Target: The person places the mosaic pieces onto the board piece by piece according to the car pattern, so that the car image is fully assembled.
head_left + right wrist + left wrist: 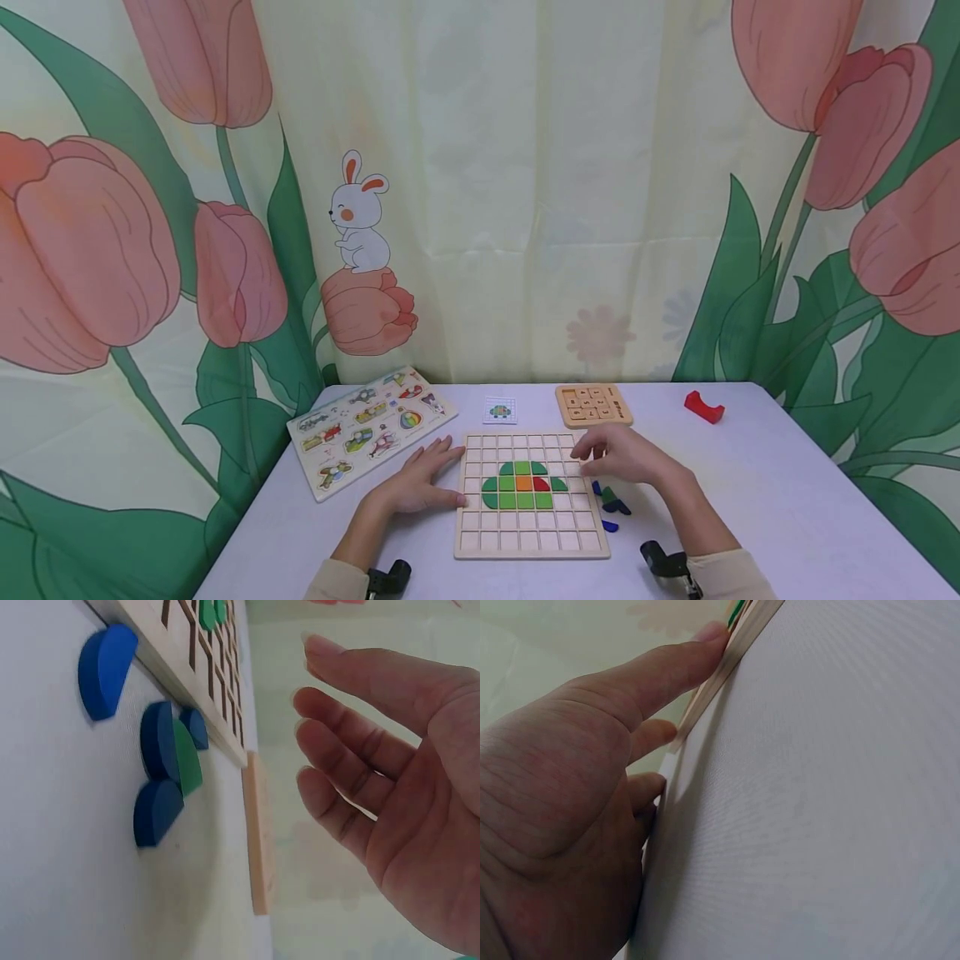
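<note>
A square wooden grid board [531,557] lies on the table with green, orange and red pieces [523,482] set in its middle cells. My left hand [423,482] rests at the board's left side, its thumb and fingertips touching the edge. Over the right edge hovers my right hand [618,454], fingers loosely bent with nothing between them in the right wrist view. Below it, several blue half-round pieces [107,673] and one green piece [187,759] lie on the cloth beside the board.
Behind the board lie a small pattern card [500,410] and a wooden number puzzle [594,406]. To the left is a picture peg puzzle [371,429]. A red bracket-shaped object [704,407] lies at the far right. A printed curtain [480,192] hangs behind the white table [810,500].
</note>
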`<state>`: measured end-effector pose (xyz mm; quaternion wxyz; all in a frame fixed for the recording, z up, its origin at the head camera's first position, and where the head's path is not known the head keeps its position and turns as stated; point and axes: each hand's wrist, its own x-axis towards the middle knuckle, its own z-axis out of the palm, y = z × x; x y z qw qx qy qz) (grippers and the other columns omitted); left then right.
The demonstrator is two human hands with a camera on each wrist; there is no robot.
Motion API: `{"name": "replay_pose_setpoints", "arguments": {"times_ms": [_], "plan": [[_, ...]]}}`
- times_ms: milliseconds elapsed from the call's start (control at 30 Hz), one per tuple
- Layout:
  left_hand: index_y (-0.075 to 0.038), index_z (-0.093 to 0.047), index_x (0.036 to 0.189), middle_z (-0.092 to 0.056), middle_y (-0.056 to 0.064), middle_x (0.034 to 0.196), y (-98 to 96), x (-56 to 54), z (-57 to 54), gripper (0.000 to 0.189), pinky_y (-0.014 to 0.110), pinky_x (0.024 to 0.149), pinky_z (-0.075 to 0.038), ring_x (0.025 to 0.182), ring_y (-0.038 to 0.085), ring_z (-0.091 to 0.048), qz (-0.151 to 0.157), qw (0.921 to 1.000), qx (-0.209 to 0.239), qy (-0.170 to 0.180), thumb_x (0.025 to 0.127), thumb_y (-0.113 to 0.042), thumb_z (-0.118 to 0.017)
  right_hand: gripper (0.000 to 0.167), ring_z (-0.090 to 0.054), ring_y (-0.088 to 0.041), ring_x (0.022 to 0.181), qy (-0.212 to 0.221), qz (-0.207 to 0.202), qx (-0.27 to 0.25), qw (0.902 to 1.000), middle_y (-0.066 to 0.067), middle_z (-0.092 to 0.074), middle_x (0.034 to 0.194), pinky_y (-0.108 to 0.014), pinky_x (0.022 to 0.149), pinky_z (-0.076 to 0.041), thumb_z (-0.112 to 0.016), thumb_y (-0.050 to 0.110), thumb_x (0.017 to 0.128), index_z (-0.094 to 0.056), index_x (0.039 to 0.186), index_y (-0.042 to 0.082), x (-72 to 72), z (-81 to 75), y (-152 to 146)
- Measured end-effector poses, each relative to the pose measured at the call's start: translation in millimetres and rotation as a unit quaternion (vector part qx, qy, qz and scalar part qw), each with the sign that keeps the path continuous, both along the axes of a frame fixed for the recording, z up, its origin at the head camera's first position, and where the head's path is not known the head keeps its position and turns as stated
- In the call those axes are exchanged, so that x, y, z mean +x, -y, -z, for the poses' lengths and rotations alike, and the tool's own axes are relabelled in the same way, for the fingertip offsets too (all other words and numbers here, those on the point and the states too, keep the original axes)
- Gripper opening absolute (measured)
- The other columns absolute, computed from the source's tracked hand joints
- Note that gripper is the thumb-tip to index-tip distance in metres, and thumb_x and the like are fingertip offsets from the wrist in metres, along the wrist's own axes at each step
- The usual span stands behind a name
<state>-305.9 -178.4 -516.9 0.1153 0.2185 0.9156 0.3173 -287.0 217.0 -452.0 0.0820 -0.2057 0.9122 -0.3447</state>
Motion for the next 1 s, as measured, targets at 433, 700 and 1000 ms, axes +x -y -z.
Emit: {"name": "replay_pose_setpoints", "arguments": {"times_ms": [433,700,1000], "plan": [[-0.024,-0.042,0.160,-0.020,0.012,0.174,1.4,-0.6,0.2,0.096,0.062,0.131,-0.004,0.163,0.035,-0.011,0.000,1.0000,-0.003,-0.001,0.081,-0.064,-0.077,0.018,-0.059,-0.021,0.085,0.080,0.021,0.004,0.9966,-0.001,-0.072,0.091,-0.033,0.074,-0.051,-0.087,0.010,0.082,-0.081,0.098,0.015,-7.0,11.4,-30],[-0.024,-0.042,0.161,-0.020,0.012,0.174,1.2,-0.8,-0.2,0.097,0.062,0.131,-0.004,0.163,0.035,-0.011,0.002,1.0000,-0.007,-0.006,0.081,-0.065,-0.077,0.016,-0.060,-0.021,0.083,0.102,-0.018,-0.002,0.9947,-0.002,-0.074,0.088,-0.032,0.075,-0.049,-0.087,0.005,0.081,-0.081,0.095,0.012,-9.2,18.8,-38],[-0.024,-0.042,0.161,-0.020,0.012,0.174,-0.2,0.1,-0.9,0.097,0.062,0.131,-0.003,0.163,0.035,-0.010,-0.001,1.0000,-0.004,-0.002,0.081,-0.065,-0.078,0.016,-0.060,-0.020,0.083,0.106,-0.011,0.011,0.9942,0.000,-0.075,0.088,-0.034,0.076,-0.051,-0.088,0.004,0.080,-0.081,0.091,0.013,-9.3,24.6,-38]]}}
